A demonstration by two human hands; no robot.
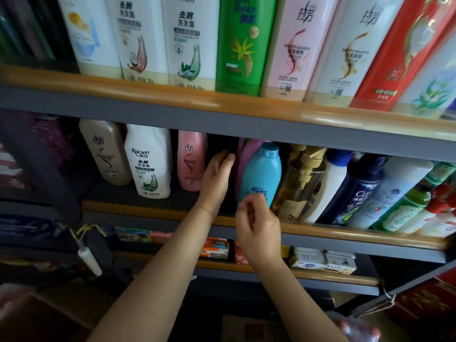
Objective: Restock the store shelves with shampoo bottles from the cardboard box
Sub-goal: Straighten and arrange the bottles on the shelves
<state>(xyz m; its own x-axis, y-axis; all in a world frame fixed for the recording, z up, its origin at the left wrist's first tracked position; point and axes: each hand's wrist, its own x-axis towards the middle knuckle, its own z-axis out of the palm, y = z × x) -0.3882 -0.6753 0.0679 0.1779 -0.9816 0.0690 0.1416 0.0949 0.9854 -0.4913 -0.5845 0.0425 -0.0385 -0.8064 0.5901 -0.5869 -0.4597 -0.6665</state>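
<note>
My left hand [217, 176], fingers straight, reaches into the middle shelf [345, 233] gap beside the teal shampoo bottle [261, 174]; my right hand [256, 218] hovers, fingers loosely curled, seemingly holding nothing

Upper centre of the frame, the tall green plastic bottle [240, 43] reads "Rejoice" and "2in1". The tall white bottle [188, 40] to its left carries "去屑洗发露" and "ANTI-DANDRUFF". On the middle shelf at left, the white rounded bottle [149, 164] says "Raclen" and "去屑洗发露". The turquoise capped bottle [262, 176] at centre reads "Rejoice". The dark navy bottle [357, 193] to the right shows "CLEAR", partly cut off. Lower right, a cream soap carton [339, 267] reads "LUX".
</note>
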